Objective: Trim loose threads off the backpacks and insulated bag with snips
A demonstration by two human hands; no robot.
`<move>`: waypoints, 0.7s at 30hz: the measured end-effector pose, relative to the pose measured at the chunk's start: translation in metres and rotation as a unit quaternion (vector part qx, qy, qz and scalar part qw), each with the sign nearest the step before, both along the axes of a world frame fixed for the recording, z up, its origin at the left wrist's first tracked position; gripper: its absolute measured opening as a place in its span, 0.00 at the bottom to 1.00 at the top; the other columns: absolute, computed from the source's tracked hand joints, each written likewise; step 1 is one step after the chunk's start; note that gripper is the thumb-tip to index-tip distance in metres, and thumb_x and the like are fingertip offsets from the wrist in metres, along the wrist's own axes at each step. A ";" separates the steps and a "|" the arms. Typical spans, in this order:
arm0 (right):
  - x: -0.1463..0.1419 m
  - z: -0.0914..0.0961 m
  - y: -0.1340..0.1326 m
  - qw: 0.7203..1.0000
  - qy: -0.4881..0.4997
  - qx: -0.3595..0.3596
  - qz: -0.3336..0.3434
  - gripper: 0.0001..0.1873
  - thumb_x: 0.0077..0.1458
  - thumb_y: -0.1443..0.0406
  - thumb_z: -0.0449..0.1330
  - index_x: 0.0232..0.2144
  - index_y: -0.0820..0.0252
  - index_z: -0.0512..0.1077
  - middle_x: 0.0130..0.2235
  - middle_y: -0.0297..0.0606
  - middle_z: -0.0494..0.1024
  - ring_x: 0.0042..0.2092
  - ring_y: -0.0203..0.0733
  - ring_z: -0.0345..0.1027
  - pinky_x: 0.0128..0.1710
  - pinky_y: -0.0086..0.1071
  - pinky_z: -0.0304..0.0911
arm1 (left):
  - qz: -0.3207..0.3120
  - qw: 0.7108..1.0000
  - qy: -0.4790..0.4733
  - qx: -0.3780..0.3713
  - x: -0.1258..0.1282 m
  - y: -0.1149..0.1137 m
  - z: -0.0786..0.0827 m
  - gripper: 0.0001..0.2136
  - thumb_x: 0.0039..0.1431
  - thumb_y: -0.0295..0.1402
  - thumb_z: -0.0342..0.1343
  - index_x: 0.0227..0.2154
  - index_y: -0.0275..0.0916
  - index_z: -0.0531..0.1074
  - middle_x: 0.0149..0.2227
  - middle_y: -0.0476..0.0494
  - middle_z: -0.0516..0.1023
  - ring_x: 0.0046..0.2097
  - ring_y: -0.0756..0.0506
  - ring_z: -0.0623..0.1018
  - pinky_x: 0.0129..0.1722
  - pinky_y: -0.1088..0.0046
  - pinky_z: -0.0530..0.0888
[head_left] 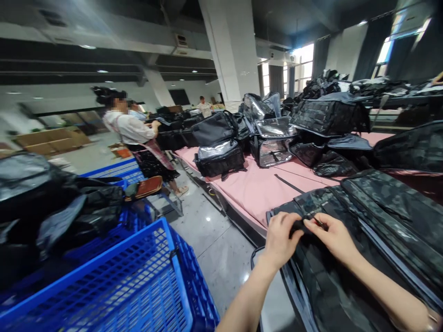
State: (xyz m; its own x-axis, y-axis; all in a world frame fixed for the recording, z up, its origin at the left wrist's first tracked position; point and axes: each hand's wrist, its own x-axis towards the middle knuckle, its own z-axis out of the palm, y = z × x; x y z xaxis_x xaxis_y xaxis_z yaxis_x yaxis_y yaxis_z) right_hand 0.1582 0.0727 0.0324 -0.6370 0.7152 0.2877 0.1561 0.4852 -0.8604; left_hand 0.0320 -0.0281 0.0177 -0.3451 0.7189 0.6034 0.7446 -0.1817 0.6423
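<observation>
Camouflage bag (321, 276) on pink-covered table (256, 196); left hand (282, 235), right hand (330, 234) pinched on small dark strap (296, 226); blue crate (177, 267) near.

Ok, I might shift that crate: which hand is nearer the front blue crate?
Left. The left hand is right of the blue crate, apart from it; the right hand is farther right.

A bag (328, 281) lies under the hands (282, 235). More bags (221, 159) sit behind it on the surface (254, 196). A basket (199, 276) stands left of the surface.
</observation>
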 end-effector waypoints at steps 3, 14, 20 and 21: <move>0.001 -0.007 0.008 1.000 -0.002 -0.004 0.007 0.23 0.49 0.47 0.57 0.19 0.59 0.61 0.21 0.33 0.60 0.25 0.35 0.54 0.23 0.29 0.52 | 0.018 0.998 -0.028 0.046 0.003 0.004 -0.001 0.08 0.55 0.27 0.54 0.37 0.40 0.75 0.39 0.41 0.74 0.43 0.45 0.73 0.46 0.65 0.71; -0.002 -0.004 0.002 0.986 0.031 0.158 -0.050 0.16 0.57 0.54 0.52 0.40 0.57 0.69 0.39 0.39 0.75 0.38 0.40 0.70 0.36 0.29 0.66 | -0.019 0.892 -0.446 0.070 -0.011 0.006 0.008 0.11 0.54 0.37 0.55 0.27 0.33 0.75 0.27 0.44 0.76 0.32 0.49 0.73 0.38 0.73 0.69; -0.004 -0.004 -0.003 0.965 0.057 0.254 -0.025 0.10 0.59 0.62 0.52 0.40 0.59 0.68 0.35 0.37 0.74 0.35 0.37 0.69 0.34 0.29 0.65 | -0.025 0.910 -0.408 0.071 -0.006 0.002 0.009 0.11 0.56 0.37 0.55 0.27 0.33 0.74 0.28 0.45 0.76 0.34 0.50 0.72 0.40 0.74 0.68; -0.005 -0.004 -0.004 0.962 0.060 0.265 -0.021 0.09 0.60 0.63 0.51 0.41 0.59 0.67 0.34 0.37 0.73 0.35 0.37 0.69 0.34 0.29 0.65 | -0.027 0.915 -0.396 0.067 -0.005 0.001 0.008 0.11 0.56 0.37 0.54 0.27 0.33 0.74 0.28 0.45 0.75 0.34 0.49 0.72 0.41 0.74 0.68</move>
